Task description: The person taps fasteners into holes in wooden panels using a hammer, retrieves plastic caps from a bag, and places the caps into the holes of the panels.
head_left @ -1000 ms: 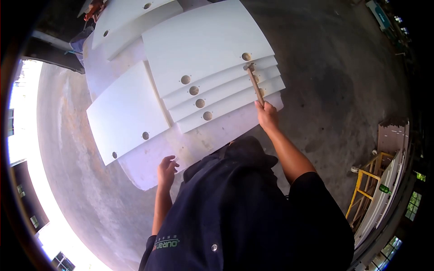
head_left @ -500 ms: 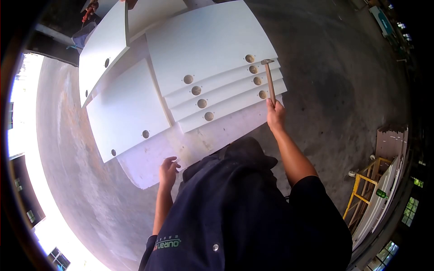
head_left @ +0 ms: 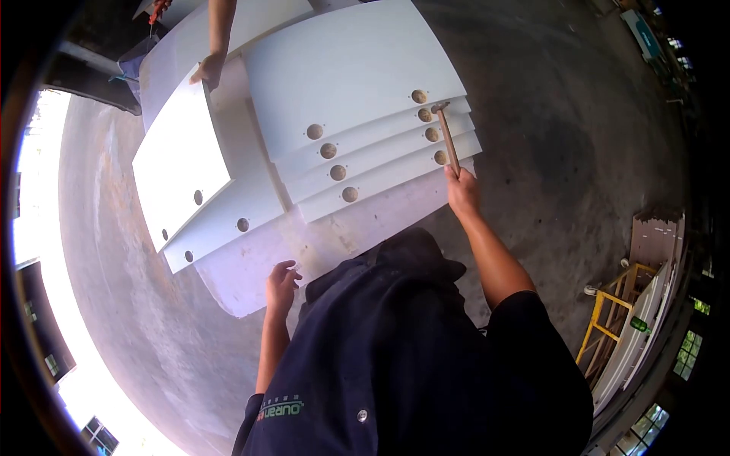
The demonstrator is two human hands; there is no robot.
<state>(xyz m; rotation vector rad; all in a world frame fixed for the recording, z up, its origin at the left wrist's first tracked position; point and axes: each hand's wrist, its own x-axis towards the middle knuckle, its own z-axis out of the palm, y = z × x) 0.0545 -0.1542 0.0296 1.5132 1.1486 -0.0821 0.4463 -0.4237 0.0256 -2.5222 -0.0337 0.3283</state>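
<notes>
While the pale table [head_left: 255, 277] spreads before you, your hammer [head_left: 448, 137] has its long axis running away from you above its near right corner, head at the far end, leaning slightly left. Along the near edge a bare strip separates that edge from the panels, and open floor [head_left: 570, 129] lies past the right edge. The stepped stack of white panels [head_left: 350, 83] fills the right part; whether the hammer touches it, you cannot tell. Left of it lies a single white panel [head_left: 255, 194], partly covered by a tilted panel [head_left: 179, 159] that a co-worker's hand [head_left: 207, 72] grips at its far corner, blocking room on that side. Your right hand [head_left: 463, 191] wraps the handle's near end, fingers closed round the wood, just outside the corner. Your left hand [head_left: 282, 287] holds nothing, its fingers slightly spread and loosely curled, near the near edge. Smallest are the round holes [head_left: 315, 131] along the panels' near edges.
</notes>
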